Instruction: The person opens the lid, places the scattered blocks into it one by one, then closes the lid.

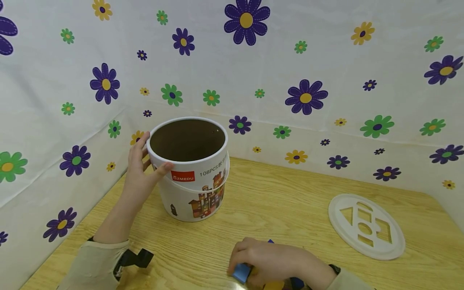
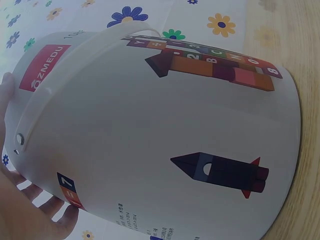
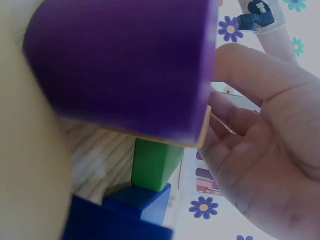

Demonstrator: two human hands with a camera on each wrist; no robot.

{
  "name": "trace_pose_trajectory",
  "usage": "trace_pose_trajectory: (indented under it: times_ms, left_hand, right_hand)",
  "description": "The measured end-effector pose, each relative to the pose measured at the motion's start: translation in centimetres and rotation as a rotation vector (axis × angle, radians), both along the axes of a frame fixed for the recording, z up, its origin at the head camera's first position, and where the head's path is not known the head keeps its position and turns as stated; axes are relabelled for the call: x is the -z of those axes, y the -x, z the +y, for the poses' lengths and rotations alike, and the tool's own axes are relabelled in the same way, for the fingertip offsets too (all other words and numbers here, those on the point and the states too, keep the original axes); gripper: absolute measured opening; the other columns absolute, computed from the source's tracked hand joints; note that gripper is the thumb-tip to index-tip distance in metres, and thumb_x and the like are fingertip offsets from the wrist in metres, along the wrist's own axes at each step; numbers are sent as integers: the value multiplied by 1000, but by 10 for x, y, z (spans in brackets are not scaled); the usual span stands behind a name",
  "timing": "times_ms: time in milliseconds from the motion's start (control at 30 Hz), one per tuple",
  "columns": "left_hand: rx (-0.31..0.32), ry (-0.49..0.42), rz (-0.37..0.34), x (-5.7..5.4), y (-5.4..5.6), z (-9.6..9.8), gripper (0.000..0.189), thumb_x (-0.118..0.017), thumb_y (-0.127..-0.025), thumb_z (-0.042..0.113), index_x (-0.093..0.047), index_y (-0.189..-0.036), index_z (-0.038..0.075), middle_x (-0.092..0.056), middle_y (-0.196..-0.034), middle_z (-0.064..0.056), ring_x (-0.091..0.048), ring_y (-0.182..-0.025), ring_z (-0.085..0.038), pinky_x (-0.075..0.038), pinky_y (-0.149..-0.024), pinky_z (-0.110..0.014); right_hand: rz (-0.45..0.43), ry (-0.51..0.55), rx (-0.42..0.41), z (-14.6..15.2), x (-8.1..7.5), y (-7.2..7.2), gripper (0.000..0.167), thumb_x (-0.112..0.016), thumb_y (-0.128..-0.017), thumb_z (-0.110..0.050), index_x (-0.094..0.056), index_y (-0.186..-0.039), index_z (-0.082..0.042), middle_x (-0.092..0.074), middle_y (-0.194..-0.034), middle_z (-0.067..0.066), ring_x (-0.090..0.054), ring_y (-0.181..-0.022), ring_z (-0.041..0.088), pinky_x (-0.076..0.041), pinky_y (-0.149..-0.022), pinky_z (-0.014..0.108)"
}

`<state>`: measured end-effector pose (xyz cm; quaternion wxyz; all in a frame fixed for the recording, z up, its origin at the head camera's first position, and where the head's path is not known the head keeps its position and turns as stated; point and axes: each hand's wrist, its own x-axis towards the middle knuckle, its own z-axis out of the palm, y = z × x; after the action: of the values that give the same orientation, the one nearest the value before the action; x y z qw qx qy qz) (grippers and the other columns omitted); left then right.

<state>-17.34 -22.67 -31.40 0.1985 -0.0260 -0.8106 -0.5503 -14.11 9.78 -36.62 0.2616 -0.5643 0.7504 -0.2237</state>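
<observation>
A white bucket [image 1: 192,201] with building-block pictures and a swing handle [image 2: 45,100] stands upright on the table, its mouth facing up. My left hand [image 1: 141,177] grips its left side just under the rim, thumb across the front and fingers around the far side. Low in the head view, my right hand [image 1: 272,259] reaches down over several blocks, with a blue block [image 1: 241,273] between its fingertips and thumb. A yellow block [image 1: 274,285] shows under that palm. In the right wrist view, a large purple block [image 3: 120,65] hides part of the fingers.
A white round lid [image 1: 395,251] with shaped cut-outs lies on the table [image 1: 282,201] at the right. Close to the right hand are a green block [image 3: 155,165] and a dark blue block [image 3: 110,222]. A flower-patterned white cloth [image 1: 217,64] hangs behind and at the left.
</observation>
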Motion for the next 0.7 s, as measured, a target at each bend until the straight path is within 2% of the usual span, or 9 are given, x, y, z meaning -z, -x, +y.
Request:
trace_pose_trajectory:
  times_ms: [167,433,700]
  left_hand:
    - [-1,3,-2,0,0,0,86,-69,-87,35,-14,-153,31,-12,-155,-1,-20,-139,-31,-28,-109,-53]
    - [2,-3,1,0,0,0,87,-69,-87,34,-14,-154,27,-12,-155,-2,-20,-139,-32,-28,-109,-53]
    - [4,-5,4,0,0,0,86,-69,-87,34,-14,-153,31,-12,-155,0,-20,-139,-31,-28,-109,-54]
  right_hand:
    - [43,7,3,-2,1,0,38,-74,-79,-1,-66,-111,-21,-56,-111,-11,-46,-99,2,-44,-76,12]
    - [120,19,-12,-3,1,0,31,-73,-83,-6,-67,-109,-22,-57,-109,-12,-47,-98,0,-43,-76,10]
    - [134,39,0,-2,-1,2,27,-72,-85,-10,-66,-110,-19,-56,-111,-10,-47,-99,0,-43,-79,10]
